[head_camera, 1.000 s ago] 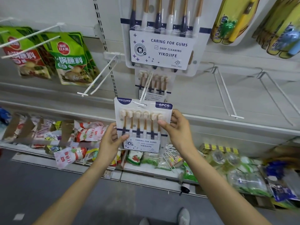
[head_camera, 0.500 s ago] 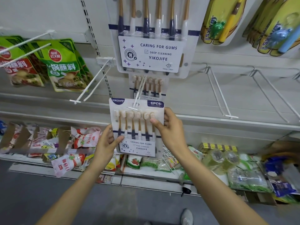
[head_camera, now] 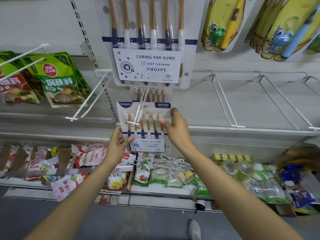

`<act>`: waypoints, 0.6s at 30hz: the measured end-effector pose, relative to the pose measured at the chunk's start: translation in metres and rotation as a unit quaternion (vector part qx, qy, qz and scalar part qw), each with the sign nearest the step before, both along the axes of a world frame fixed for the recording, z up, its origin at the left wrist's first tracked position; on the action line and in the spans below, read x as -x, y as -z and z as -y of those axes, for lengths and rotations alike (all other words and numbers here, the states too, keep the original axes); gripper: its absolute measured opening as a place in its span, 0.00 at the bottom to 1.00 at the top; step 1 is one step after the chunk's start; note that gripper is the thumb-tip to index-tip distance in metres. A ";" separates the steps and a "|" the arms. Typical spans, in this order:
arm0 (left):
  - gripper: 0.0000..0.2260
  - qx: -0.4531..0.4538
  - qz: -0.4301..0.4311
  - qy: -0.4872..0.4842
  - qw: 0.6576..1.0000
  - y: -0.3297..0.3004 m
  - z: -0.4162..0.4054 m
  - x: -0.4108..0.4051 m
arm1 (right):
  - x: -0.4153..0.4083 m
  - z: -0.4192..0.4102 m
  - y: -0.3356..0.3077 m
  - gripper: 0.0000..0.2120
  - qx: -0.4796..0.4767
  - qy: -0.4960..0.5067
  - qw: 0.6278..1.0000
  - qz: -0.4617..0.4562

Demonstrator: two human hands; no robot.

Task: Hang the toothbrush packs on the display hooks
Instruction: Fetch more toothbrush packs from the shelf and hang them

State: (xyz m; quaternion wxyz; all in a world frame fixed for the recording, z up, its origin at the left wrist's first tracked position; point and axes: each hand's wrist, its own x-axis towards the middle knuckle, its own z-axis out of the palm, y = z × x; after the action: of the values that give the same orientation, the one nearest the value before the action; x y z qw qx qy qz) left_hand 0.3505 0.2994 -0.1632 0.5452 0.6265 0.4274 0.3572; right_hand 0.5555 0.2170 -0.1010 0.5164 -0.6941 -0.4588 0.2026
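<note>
I hold a white six-piece toothbrush pack (head_camera: pixel 147 134) upright in front of the shelf wall. My left hand (head_camera: pixel 118 144) grips its lower left edge. My right hand (head_camera: pixel 176 129) grips its upper right edge. A white double-wire display hook (head_camera: pixel 139 110) passes through the pack's top hole, and its crossbar tip lies in front of the brush heads. Another pack (head_camera: pixel 150 93) hangs further back on the same hook. A larger pack of the same brand (head_camera: pixel 149 49) hangs on the row above.
An empty hook (head_camera: pixel 90 99) juts out to the left, and empty hooks (head_camera: pixel 225 103) stand to the right. Green sauce pouches (head_camera: pixel 58 80) hang at left, yellow children's toothbrush packs (head_camera: pixel 223 23) at upper right. Food packets and loose hooks (head_camera: pixel 173 165) fill the lower shelf.
The pack has slid onto the hook: the hook's tip, earlier at the pack's top hole, now pokes out in front of the brush heads. Both hands keep their grip.
</note>
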 end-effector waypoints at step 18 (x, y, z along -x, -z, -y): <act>0.09 -0.028 -0.047 -0.046 0.997 -0.014 -0.083 -0.062 | -0.060 -0.085 -0.003 0.15 0.080 0.036 0.993 0.078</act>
State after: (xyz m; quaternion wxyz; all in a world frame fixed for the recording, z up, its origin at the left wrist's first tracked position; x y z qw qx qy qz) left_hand 0.4126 0.3829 -0.1495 0.4894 0.6372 0.4713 0.3638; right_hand 0.6151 0.3020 -0.0978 0.4283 -0.7630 -0.4550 0.1654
